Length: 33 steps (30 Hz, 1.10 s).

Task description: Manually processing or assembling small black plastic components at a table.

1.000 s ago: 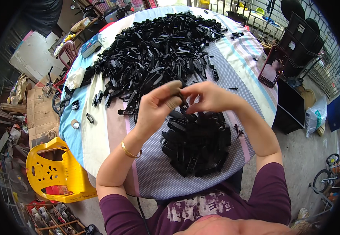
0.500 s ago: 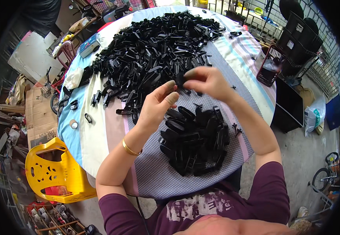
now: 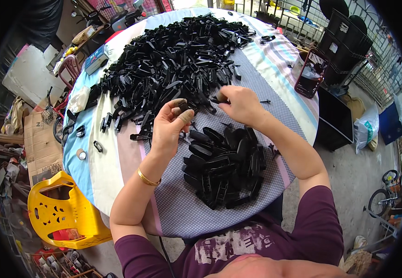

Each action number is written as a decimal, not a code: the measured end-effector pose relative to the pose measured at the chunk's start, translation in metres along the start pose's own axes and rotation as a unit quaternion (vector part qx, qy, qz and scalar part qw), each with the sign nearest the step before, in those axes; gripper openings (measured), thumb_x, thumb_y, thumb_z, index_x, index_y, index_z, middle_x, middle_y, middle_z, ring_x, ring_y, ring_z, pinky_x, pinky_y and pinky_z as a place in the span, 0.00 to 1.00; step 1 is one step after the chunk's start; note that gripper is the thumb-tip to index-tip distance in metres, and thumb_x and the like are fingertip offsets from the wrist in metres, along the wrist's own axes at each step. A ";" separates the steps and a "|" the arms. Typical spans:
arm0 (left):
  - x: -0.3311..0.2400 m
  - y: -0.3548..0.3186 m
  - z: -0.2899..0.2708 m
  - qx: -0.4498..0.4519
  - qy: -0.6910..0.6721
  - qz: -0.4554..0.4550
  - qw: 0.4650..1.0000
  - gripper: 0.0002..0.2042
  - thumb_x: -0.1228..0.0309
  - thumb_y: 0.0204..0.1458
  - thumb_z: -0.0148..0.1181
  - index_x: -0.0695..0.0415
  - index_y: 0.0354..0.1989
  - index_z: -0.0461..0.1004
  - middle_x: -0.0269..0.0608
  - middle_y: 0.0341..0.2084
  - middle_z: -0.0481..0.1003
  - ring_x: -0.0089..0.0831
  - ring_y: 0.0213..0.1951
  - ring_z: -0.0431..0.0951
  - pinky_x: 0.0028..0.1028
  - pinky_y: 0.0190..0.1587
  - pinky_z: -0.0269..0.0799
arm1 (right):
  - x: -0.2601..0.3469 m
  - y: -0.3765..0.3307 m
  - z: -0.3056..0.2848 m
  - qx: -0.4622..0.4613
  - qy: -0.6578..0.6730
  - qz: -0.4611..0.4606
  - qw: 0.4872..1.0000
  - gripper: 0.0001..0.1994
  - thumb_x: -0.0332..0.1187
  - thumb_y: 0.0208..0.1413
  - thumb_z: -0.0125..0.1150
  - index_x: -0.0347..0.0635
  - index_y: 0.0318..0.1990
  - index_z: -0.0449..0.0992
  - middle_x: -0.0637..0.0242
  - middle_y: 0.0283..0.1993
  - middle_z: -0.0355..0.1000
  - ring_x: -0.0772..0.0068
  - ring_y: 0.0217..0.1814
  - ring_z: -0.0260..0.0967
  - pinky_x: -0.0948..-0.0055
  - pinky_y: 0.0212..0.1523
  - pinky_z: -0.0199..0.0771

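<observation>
My left hand (image 3: 167, 129), with coverings on its thumb and a fingertip, pinches a small black plastic part (image 3: 183, 106). To its right, my right hand (image 3: 241, 107) is closed, fingertips together at a dark piece (image 3: 216, 100) by the edge of the big pile; the fingers partly hide it. The big pile of black plastic parts (image 3: 164, 65) covers the far half of the round table. Below my hands lies a smaller heap of black clip-like pieces (image 3: 229, 162), close to my body.
A patterned cloth (image 3: 173, 208) covers the table. Loose black pieces (image 3: 97, 146) and a small round tin (image 3: 81, 154) lie at the left. A phone (image 3: 311, 73) stands at the right edge. A yellow chair (image 3: 66, 213) is at the left, a black bin (image 3: 334, 121) at the right.
My hands have moved a little nearer to me, the left one also leftward. A black part now shows between my left fingers. My right fingers have closed together.
</observation>
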State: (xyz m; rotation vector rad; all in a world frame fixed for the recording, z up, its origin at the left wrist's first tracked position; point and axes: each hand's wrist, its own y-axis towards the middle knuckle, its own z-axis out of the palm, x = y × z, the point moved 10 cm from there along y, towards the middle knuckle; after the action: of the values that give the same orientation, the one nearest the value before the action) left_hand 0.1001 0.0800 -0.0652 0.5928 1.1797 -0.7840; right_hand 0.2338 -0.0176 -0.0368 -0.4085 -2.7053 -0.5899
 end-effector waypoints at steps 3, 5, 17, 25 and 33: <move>-0.002 -0.006 0.007 0.015 0.006 -0.004 1.000 0.22 0.78 0.48 0.58 0.66 0.53 0.62 0.38 0.32 0.72 0.21 0.29 0.72 0.19 0.31 0.71 | 0.036 -0.001 -0.021 -0.026 0.323 -0.023 0.946 0.13 0.28 0.44 0.64 0.40 0.40 0.74 0.63 0.35 0.72 0.70 0.36 0.72 0.74 0.34 0.73; -0.004 -0.007 0.022 0.051 -0.058 0.004 0.997 0.24 0.79 0.51 0.53 0.67 0.57 0.57 0.45 0.42 0.70 0.26 0.38 0.75 0.24 0.43 0.74 | 0.045 -0.005 -0.015 -0.019 0.375 -0.030 0.926 0.17 0.23 0.42 0.63 0.38 0.44 0.73 0.65 0.36 0.72 0.76 0.38 0.71 0.78 0.36 0.73; -0.023 -0.011 0.015 0.041 0.163 0.103 0.980 0.15 0.74 0.46 0.63 0.64 0.44 0.73 0.32 0.30 0.75 0.19 0.31 0.73 0.18 0.35 0.70 | 0.059 -0.013 -0.024 -0.061 0.351 -0.081 0.931 0.12 0.23 0.43 0.62 0.34 0.39 0.75 0.63 0.33 0.72 0.73 0.34 0.72 0.79 0.33 0.74; -0.028 -0.010 0.016 0.042 0.231 0.085 0.968 0.17 0.76 0.43 0.65 0.62 0.44 0.74 0.33 0.31 0.77 0.16 0.33 0.73 0.17 0.37 0.69 | 0.059 -0.019 -0.023 -0.074 0.360 -0.084 0.926 0.12 0.22 0.44 0.63 0.32 0.39 0.74 0.64 0.34 0.71 0.76 0.34 0.72 0.79 0.34 0.75; -0.041 -0.011 0.022 0.077 0.278 0.151 0.945 0.19 0.76 0.42 0.65 0.61 0.46 0.73 0.32 0.28 0.71 0.17 0.30 0.69 0.18 0.35 0.67 | 0.067 -0.024 -0.036 -0.133 0.333 -0.117 0.926 0.12 0.20 0.43 0.63 0.31 0.39 0.74 0.62 0.35 0.71 0.76 0.33 0.72 0.80 0.33 0.75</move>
State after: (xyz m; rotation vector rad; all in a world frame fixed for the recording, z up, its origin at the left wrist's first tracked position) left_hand 0.0968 0.0656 -0.0196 1.1481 1.4979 -0.4535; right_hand 0.1746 -0.0415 0.0115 0.0622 -2.0299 -0.9651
